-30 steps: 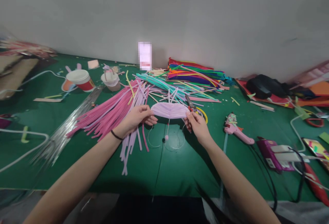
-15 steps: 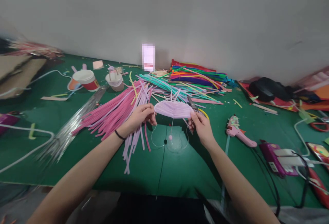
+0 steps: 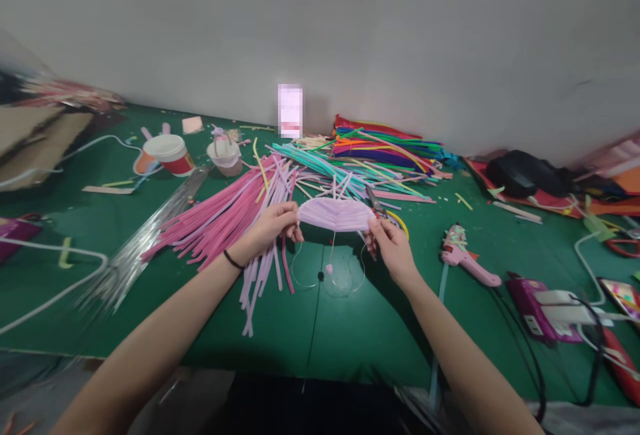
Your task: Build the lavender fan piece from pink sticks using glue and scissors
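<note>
Between my two hands hangs a lilac pipe-cleaner piece (image 3: pixel 336 214), flat and ribbed like a small fan, with short stems sticking up from its top. My left hand (image 3: pixel 281 222) pinches its left end, and my right hand (image 3: pixel 393 243) pinches the right end. Thin clear cord loops below it, and a pink bead (image 3: pixel 329 269) dangles there near a small black bead (image 3: pixel 321 276). Pink pipe cleaners (image 3: pixel 227 215) lie in a heap beside my left hand. Just behind my right hand are scissors (image 3: pixel 377 204) with a yellow handle, partly covered.
A pink glue gun (image 3: pixel 470 263) and a purple power strip (image 3: pixel 543 308) with cables lie to the right. Two cups, a red-and-white one (image 3: pixel 169 155) and a smaller one (image 3: pixel 225 156), stand back left. Colourful pipe cleaners (image 3: pixel 385 148) and a lit, blurred screen (image 3: pixel 291 112) are at the back.
Both hands keep their pinch on the lilac piece, which has barely shifted. The cord and beads below have swung slightly left.
</note>
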`<state>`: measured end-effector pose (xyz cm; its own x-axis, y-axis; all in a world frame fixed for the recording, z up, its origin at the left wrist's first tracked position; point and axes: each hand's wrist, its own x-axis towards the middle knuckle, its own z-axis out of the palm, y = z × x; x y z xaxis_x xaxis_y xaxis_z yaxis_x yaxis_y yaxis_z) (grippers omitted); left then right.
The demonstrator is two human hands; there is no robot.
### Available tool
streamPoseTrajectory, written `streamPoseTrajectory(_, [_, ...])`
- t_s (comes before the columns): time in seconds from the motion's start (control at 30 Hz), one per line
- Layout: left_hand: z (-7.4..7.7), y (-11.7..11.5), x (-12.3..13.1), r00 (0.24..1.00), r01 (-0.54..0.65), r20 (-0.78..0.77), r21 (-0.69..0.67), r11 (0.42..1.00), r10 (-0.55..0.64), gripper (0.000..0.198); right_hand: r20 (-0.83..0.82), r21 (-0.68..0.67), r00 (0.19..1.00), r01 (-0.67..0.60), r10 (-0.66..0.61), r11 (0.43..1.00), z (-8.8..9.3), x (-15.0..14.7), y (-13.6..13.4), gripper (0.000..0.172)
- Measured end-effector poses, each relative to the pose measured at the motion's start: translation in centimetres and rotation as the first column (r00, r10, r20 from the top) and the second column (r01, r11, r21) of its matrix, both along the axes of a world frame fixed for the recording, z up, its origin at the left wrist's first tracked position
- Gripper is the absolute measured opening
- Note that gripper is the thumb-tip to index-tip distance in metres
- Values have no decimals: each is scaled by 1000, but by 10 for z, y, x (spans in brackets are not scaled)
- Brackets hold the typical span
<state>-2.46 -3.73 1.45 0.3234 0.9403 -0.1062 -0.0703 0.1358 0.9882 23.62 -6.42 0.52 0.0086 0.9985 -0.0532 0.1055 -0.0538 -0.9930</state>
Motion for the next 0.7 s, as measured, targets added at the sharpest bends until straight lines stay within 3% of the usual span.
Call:
streamPoseTrajectory(0.23, [1, 0, 2, 999, 7, 53, -49, 999, -5, 25, -53, -6, 999, 4, -4, 1000, 0, 1, -1, 41])
streamPoseTrajectory(0.53, [-7, 4, -1, 999, -29, 45, 5, 1000, 29, 29, -105, -37, 993, -58, 54, 998, 2, -4, -1, 45])
streamPoseTrajectory(0.7, [-3, -1, 6, 999, 35, -3, -93, 995, -35, 33, -171, -41, 980, -111, 103, 993, -1, -10, -3, 40])
